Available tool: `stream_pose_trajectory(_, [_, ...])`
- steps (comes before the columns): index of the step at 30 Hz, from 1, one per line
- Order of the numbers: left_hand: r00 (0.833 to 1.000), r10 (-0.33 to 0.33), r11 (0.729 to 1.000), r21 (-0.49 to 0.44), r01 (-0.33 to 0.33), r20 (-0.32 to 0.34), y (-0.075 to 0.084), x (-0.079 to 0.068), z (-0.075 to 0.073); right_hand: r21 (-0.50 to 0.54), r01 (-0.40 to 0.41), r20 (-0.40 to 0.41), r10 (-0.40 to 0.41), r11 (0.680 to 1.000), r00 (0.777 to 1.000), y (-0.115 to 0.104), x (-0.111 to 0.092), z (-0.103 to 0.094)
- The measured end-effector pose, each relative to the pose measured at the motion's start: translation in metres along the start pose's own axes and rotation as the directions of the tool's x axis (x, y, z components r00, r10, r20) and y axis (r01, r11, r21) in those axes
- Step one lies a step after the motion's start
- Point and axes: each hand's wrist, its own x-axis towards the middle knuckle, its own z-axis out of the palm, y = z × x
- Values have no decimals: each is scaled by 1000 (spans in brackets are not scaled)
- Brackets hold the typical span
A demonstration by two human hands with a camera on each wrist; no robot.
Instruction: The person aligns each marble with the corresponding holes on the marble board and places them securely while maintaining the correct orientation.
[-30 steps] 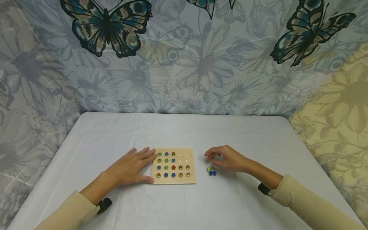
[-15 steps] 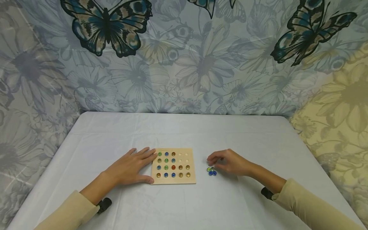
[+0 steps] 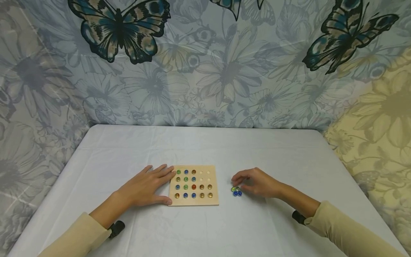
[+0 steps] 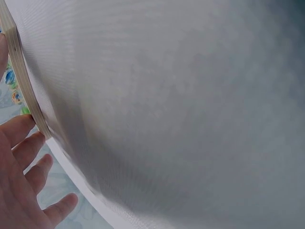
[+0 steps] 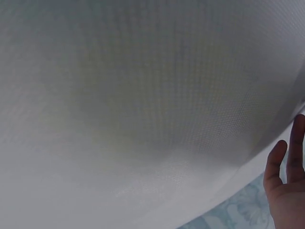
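A square wooden board [image 3: 214, 178] lies on the table, with colored glass marbles in most of its round hollows. My left hand [image 3: 144, 187] rests along the board's left edge, its fingers spread and the thumb at the near corner. In the left wrist view, fingertips touch the side of the wooden board [image 4: 21, 71]. To the right of the board, several loose marbles [image 3: 237, 193], blue, green and clear, sit in a small cluster. Over them bends my right hand [image 3: 258, 182], with thumb and index finger apart beside the far marbles. The right wrist view leaves out the thumb, index finger and marbles.
A white cloth covers the table [image 3: 205, 228]. Behind it hangs a floral fabric [image 3: 205, 89] with large butterflies. At the board's far right, several hollows hold no marble. Black wrist cameras [image 3: 116, 229] show beneath both sleeves.
My right hand has come down and slightly nearer, closing in on the loose marbles; over the last half second it barely shifts. The left hand and board stay still.
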Motion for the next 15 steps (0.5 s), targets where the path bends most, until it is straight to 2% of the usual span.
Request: stream_pose_trajectory(15, [1000,0,1000,3,0,4,0,0,1,-18,9,2,-9,1000,1000,0,0,2])
